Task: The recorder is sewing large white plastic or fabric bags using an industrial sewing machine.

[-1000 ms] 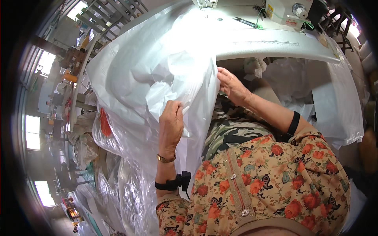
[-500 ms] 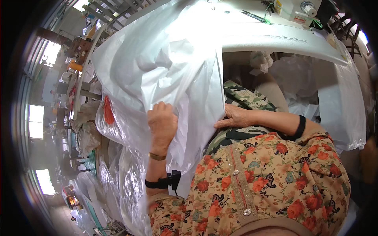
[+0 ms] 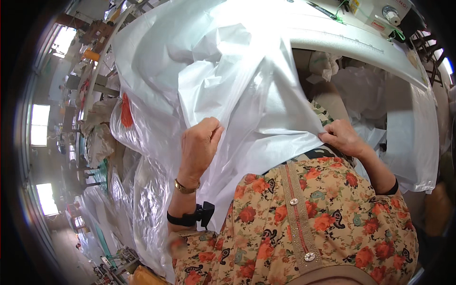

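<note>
A large sheet of glossy white plastic fabric (image 3: 280,104) drapes from the work table down over my lap, creased into folds. My left hand (image 3: 200,145) is closed in a fist on a fold of it near the middle. Off to the right, my right hand (image 3: 343,137) pinches the sheet's right edge between thumb and fingers and draws it out taut to a corner over my camouflage trousers (image 3: 322,113). The fingertips of the left hand are partly hidden in the fabric.
A white table edge with a printed ruler (image 3: 354,40) curves across the top right. Behind it are a white sewing machine (image 3: 380,12) and black thread snips (image 3: 325,12) with green thread. Piles of clear plastic (image 3: 154,209) lie at left, near an orange-red bundle (image 3: 126,111).
My right hand has moved right, pulling the sheet's edge across my lap and covering more of my trousers. My left hand has shifted slightly right, still on the fabric.
</note>
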Demonstrator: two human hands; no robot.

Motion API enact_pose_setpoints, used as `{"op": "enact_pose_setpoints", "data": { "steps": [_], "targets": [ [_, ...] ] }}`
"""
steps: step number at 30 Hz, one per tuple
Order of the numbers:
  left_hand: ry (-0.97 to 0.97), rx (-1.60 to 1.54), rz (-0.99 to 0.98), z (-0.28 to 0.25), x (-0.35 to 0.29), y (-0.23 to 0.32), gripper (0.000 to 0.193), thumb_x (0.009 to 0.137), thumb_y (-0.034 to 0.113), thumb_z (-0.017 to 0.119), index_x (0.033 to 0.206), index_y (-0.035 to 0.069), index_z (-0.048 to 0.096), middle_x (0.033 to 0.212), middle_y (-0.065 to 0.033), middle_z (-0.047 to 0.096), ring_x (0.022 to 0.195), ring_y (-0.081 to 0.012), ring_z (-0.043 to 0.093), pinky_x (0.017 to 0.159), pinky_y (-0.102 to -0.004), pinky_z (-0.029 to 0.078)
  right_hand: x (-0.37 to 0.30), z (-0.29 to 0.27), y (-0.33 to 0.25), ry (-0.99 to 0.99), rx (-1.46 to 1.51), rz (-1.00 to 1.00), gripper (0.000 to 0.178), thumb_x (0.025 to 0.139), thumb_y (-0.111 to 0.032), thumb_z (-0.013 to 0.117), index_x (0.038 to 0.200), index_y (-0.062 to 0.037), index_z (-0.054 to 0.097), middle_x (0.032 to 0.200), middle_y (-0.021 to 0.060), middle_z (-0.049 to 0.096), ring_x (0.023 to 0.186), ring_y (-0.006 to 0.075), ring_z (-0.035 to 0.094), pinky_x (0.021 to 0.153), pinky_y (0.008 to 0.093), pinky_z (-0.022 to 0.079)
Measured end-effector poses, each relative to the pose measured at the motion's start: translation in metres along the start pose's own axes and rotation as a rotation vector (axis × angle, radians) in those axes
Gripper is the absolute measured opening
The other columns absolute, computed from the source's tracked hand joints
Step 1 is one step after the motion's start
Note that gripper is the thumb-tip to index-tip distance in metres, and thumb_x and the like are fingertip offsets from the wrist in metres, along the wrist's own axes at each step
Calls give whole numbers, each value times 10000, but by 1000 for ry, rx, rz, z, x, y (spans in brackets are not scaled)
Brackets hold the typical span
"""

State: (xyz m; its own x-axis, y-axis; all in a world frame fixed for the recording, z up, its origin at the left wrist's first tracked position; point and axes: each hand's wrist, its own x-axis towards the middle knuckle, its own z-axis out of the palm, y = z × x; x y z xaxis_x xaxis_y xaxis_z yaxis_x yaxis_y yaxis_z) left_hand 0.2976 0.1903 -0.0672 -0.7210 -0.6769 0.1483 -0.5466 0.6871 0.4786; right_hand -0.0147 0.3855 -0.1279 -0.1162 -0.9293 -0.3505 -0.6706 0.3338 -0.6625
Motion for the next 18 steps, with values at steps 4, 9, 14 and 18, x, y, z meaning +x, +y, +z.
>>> {"op": "enact_pose_setpoints", "data": {
  "steps": [4,9,14,18],
  "targets": [
    [67,38,59,-4,-1,0,111,824,46,643,877,-6,562,727,-141,545,615,-287,541,583,-366,424,-8,-12,-46,325,-443,-118,270,854,-254,685,755,-19,596,691,136,604,607,330,577,591,392,476],
    [77,460,87,-17,-17,12,95,767,29,586,849,41,539,769,-119,540,749,-333,547,685,-427,429,33,-17,-106,122,-173,-636,199,895,-156,639,998,4,582,878,161,628,768,310,642,636,387,501],
    [246,783,90,-26,-12,8,97,778,66,609,848,90,546,793,-74,547,777,-271,560,723,-398,418,79,23,-125,-15,-409,-667,246,886,-104,589,1094,18,539,788,175,617,719,331,640,639,424,491],
    [509,940,83,-52,0,6,75,820,65,591,883,91,560,807,-56,533,825,-248,559,771,-373,418,118,59,-107,-177,-500,-645,177,862,-109,584,1000,-2,555,714,171,600,654,358,618,637,444,481]
  ]
}}
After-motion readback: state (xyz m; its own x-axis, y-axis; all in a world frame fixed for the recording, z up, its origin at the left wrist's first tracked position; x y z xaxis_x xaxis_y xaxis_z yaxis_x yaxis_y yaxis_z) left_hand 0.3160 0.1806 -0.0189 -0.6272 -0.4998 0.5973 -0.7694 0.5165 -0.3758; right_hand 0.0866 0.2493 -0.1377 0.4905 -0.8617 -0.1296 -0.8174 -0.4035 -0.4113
